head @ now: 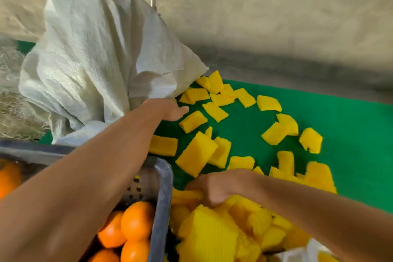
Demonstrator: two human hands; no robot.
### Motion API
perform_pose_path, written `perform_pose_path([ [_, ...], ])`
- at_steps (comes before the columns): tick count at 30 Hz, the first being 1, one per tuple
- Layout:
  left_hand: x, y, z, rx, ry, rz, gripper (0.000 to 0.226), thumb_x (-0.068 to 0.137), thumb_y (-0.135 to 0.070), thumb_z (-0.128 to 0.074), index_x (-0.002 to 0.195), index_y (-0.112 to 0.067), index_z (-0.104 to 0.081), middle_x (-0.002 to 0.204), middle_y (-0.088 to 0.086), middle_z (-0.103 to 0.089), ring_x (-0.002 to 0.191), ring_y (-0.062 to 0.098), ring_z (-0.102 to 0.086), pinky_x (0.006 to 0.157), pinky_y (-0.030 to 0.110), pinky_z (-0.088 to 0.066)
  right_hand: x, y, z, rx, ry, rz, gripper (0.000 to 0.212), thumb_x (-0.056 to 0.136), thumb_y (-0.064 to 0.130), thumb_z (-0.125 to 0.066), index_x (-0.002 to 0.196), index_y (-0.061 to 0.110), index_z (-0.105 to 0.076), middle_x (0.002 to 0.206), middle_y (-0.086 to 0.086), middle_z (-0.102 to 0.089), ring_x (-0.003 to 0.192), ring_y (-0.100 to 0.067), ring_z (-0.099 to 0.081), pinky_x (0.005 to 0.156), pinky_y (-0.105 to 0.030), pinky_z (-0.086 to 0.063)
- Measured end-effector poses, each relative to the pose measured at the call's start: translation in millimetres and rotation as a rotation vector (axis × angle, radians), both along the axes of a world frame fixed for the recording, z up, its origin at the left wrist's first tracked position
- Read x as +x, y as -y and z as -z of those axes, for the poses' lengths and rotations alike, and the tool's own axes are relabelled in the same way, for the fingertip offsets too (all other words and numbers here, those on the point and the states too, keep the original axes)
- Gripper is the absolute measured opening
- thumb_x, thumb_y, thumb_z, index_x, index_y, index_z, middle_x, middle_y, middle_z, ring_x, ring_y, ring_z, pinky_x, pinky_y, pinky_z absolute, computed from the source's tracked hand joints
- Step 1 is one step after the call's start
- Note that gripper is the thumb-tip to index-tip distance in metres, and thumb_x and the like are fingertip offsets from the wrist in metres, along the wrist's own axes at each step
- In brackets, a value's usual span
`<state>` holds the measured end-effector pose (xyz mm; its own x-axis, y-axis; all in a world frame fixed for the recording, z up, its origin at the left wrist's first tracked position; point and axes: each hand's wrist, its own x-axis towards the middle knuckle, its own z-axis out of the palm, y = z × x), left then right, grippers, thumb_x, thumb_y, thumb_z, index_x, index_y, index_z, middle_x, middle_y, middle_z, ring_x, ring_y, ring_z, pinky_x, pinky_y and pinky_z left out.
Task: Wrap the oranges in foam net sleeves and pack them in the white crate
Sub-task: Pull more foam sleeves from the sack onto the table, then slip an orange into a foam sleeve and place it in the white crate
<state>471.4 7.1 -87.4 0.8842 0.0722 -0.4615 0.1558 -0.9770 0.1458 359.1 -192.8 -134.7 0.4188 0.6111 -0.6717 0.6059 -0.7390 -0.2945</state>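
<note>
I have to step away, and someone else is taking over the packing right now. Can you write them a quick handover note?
Left hand: reaching forward beside the white sack, fingers relaxed, holding nothing.
Right hand: gripping a yellow foam sleeve at the edge of the sleeve pile.
More loose sleeves lie scattered on the green mat.
Bare oranges sit in the grey perforated crate, lower left.
Done: no wrapped orange is in view.
Left: wrap every orange and pack it; the white crate is not clearly in view.
</note>
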Motion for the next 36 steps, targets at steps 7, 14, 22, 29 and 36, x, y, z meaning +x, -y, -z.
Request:
perform_pose_path([
  [7, -62.5, 63.4, -44.3, -0.029, 0.027, 0.256, 0.070, 0.106, -0.060, -0.035, 0.130, 0.001, -0.058, 0.136, 0.022, -0.058, 0.118, 0.038, -0.057, 0.095, 0.044, -0.042, -43.2, -1.9, -12.0, -0.092, -0.029, 0.183, 0.069, 0.094, 0.048, -0.064, 0.156, 0.032, -0.037, 0.153, -0.006, -0.048, 0.137, -0.034, -0.050, 0.109, -0.046, -0.044],
  [14, -166.9, 94.1, -76.1, -0.048, 0.191, 0.353, 0.051, 0.106, -0.056, -0.038, 0.088, -0.012, -0.057, 0.116, 0.017, -0.064, 0.098, 0.035, -0.058, 0.088, 0.046, -0.048, -90.6, 0.5, -55.5, -0.113, -0.008, 0.285, 0.072, 0.092, 0.069, -0.054, 0.155, 0.037, -0.037, 0.164, 0.002, -0.035, 0.145, -0.029, -0.039, 0.113, -0.035, -0.035],
  [22, -277.9, 107.8, -72.9, 0.105, 0.258, 0.413, 0.046, 0.106, -0.050, -0.043, 0.125, -0.012, -0.060, 0.125, 0.013, -0.063, 0.116, 0.037, -0.062, 0.086, 0.043, -0.048, -182.4, 25.4, -69.2, 0.070, 0.090, 0.469, 0.073, 0.091, 0.076, -0.049, 0.151, 0.036, -0.042, 0.154, -0.002, -0.048, 0.133, -0.029, -0.050, 0.111, -0.043, -0.041],
  [29, -360.3, 118.5, -61.8, 0.127, 0.339, 0.441, 0.041, 0.109, -0.044, -0.037, 0.116, -0.013, -0.063, 0.117, 0.010, -0.067, 0.107, 0.032, -0.065, 0.077, 0.037, -0.041, -262.0, 35.8, -71.4, 0.114, 0.212, 0.498, 0.045, 0.108, 0.047, -0.039, 0.136, 0.018, -0.059, 0.126, -0.015, -0.066, 0.106, -0.031, -0.062, 0.090, -0.036, -0.049],
  [36, -421.1, 122.1, -56.5, 0.162, 0.420, 0.394, 0.047, 0.107, -0.050, -0.034, 0.111, -0.016, -0.065, 0.112, 0.011, -0.070, 0.102, 0.035, -0.067, 0.085, 0.043, -0.049, -327.9, 47.5, -78.8, 0.217, 0.226, 0.534, 0.095, 0.081, 0.087, -0.048, 0.158, 0.034, -0.030, 0.159, -0.006, -0.038, 0.136, -0.035, -0.046, 0.109, -0.046, -0.044],
])
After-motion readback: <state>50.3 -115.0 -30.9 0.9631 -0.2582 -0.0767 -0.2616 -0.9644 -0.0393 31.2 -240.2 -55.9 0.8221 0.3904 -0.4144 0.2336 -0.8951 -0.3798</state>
